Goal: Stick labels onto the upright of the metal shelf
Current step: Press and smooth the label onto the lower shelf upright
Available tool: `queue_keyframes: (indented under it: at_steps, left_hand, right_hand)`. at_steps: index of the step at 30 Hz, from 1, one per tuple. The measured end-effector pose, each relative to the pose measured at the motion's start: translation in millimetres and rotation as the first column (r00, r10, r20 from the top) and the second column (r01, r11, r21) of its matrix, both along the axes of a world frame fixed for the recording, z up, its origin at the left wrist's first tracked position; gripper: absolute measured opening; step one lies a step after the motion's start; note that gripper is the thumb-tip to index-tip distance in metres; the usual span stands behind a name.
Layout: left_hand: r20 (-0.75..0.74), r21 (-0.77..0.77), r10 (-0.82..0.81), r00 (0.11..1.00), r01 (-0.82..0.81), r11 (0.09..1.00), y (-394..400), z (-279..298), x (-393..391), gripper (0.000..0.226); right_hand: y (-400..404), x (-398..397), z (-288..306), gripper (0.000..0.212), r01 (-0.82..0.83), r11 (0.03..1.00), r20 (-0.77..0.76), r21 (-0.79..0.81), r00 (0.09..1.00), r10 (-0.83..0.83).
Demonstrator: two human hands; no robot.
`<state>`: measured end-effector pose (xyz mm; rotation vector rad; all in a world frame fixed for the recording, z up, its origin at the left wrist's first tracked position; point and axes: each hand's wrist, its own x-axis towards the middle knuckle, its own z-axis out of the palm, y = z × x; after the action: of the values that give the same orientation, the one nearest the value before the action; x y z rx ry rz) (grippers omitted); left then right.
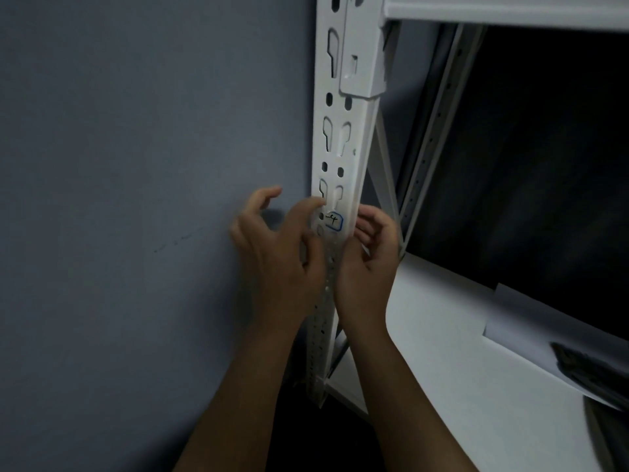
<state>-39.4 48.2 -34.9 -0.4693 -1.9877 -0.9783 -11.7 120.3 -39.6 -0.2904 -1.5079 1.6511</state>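
We had a blue-bordered label (334, 222) sitting on the front face of the white slotted upright (343, 137), just below a pair of keyhole slots, handwriting on it that read something like "-4". Our left hand (275, 253) hovered at the upright's left edge, fingers spread and loosely curled, holding nothing we could make out; whether a fingertip touched the metal we could not tell. Our right hand (371, 253) curled round the right edge of the post, beside the label.

The risks we judged from there: the label lay close to a round hole, so an edge bridging it could lift or wrinkle. Pressing unevenly could trap a crease or leave it crooked. The dim light made alignment harder to check. A sheet of paper (531, 321) lay on the white shelf board (442, 335) to the right.
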Motion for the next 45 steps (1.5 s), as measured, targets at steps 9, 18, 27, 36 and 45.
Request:
queue_keyframes:
  at_steps: [9, 18, 27, 36, 45]
  left_hand:
    - [-0.015, -0.039, -0.029, 0.999, 0.028, 0.999, 9.3, -8.6, 0.1, 0.026]
    - [-0.015, 0.057, -0.034, 0.999, 0.035, 0.998, 3.5, -2.3, -8.6, 0.015]
    - [-0.190, -0.085, 0.002, 0.982, -0.018, 0.996, 3.1, -10.5, -12.5, 0.011]
    - [-0.207, -0.084, 0.020, 0.978, -0.038, 0.996, 8.7, -4.0, -19.0, 0.013]
    - [-0.146, -0.062, -0.019, 0.989, 0.010, 0.998, 11.9, -4.3, -23.3, 0.016]
  right_hand:
    - [0.4, 1.7, -0.4, 0.031, -0.029, 1.000, 0.001, 0.004, 1.000, 0.029]
    - [8.8, 4.7, 0.1, 0.021, -0.063, 0.996, -0.012, 0.065, 0.998, 0.064]
    - [17.3, 5.1, 3.9, 0.026, -0.071, 0.984, 0.001, 0.162, 0.997, 0.072]
    - [20.4, 5.8, 10.2, 0.024, -0.080, 0.982, 0.033, 0.170, 0.997, 0.076]
    - [22.1, 6.3, 17.6, 0.023, -0.187, 0.982, 0.082, -0.003, 0.979, 0.186]
